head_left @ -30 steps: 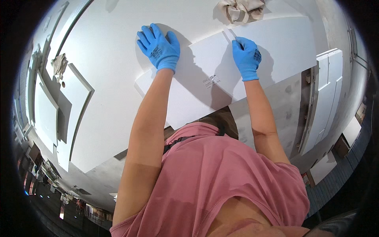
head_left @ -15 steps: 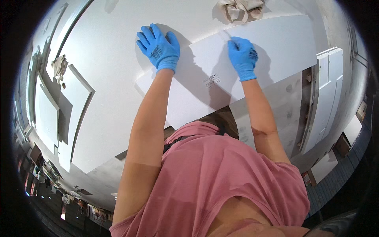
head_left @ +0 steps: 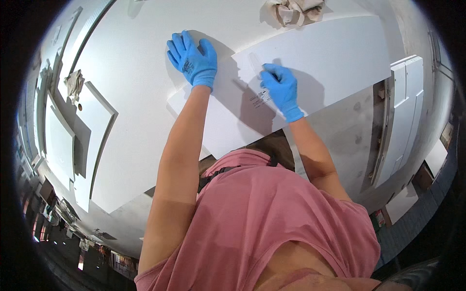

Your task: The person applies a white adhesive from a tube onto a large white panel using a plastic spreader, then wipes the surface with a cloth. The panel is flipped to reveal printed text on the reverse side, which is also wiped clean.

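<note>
My left hand [head_left: 194, 62], in a blue work glove, lies flat with fingers outstretched on a large white panel [head_left: 138, 77]. Across that panel, near my body, a long white board [head_left: 335, 53] lies at a slant. Over the board, my right hand [head_left: 282, 88], gloved the same way, is closed around a thin, translucent, strip-like tool [head_left: 255, 63]. Its tip points away from me; what kind of tool it is, I cannot make out. A small printed label [head_left: 257, 100] on the board shows just left of my right hand.
Crumpled beige cloth [head_left: 293, 10] sits beyond the board's far edge. Another cloth [head_left: 74, 86] rests at the left beside white panel pieces [head_left: 92, 114]. Stacked white panels [head_left: 405, 104] stand at the right. A grey stained surface [head_left: 335, 131] shows below the board.
My right hand has moved toward me and to the left with the translucent tool, reaching the label. My left hand has stayed nearly in place.
</note>
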### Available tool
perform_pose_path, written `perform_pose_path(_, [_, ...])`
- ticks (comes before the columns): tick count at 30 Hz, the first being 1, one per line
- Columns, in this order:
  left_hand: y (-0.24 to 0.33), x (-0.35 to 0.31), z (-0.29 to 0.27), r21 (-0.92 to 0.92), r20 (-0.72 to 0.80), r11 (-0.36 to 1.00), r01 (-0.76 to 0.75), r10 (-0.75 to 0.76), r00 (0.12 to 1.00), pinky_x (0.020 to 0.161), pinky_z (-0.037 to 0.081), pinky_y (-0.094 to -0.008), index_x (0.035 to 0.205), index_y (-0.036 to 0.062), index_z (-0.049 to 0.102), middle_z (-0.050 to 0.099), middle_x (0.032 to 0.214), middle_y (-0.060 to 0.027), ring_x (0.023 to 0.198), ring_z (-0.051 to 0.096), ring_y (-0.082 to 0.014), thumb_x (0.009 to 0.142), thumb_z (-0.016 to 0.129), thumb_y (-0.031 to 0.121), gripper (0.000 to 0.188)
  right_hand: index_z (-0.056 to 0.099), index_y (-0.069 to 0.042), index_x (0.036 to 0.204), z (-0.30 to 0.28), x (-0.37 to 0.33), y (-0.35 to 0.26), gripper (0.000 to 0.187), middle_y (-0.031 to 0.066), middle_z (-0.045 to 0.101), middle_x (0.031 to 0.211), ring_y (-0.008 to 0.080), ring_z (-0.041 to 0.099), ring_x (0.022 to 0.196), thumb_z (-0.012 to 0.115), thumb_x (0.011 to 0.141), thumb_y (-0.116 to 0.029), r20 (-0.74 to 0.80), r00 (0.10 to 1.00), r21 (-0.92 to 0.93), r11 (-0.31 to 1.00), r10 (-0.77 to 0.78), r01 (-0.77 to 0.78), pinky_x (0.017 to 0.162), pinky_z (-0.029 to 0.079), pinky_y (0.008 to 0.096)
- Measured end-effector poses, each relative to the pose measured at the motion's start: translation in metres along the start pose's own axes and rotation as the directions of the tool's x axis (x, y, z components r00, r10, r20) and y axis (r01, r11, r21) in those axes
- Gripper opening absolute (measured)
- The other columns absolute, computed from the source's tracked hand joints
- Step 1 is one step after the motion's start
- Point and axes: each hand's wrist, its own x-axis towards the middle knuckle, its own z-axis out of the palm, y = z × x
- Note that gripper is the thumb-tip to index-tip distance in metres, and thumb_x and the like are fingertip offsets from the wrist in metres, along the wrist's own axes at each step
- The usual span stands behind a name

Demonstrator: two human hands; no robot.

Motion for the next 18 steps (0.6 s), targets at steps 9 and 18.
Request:
perform_pose_path(9, [-0.002,0.002,0.000,0.025,0.050,1.000,-0.012,0.010,0.999,0.126,0.023,-0.0606,0.151,0.0040,0.052,0.044,0.159,-0.0235,0.151,0.035,-0.0491,0.095,0.065,0.045,0.070,0.072,0.004,0.115,-0.020,0.027,-0.028,0.026,0.0123,0.079,0.096,0.0158,0.075,0.075,0.071,0.096,-0.015,-0.086,0.983,0.134,0.980,0.161,-0.148,0.067,0.060,0.0281])
perform_pose_path(18, [0.005,0.003,-0.006,0.031,0.068,0.999,0.014,-0.016,0.998,0.129,0.017,-0.0569,0.154,0.0025,0.048,0.040,0.163,-0.0250,0.155,0.029,-0.0473,0.098,0.062,0.041,0.070,0.076,0.002,0.106,-0.031,0.058,-0.010,0.022,0.0117,0.077,0.088,0.0162,0.073,0.072,0.072,0.094,-0.016,-0.154,0.962,-0.394,0.907,-0.226,0.150,0.069,0.058,0.0317])
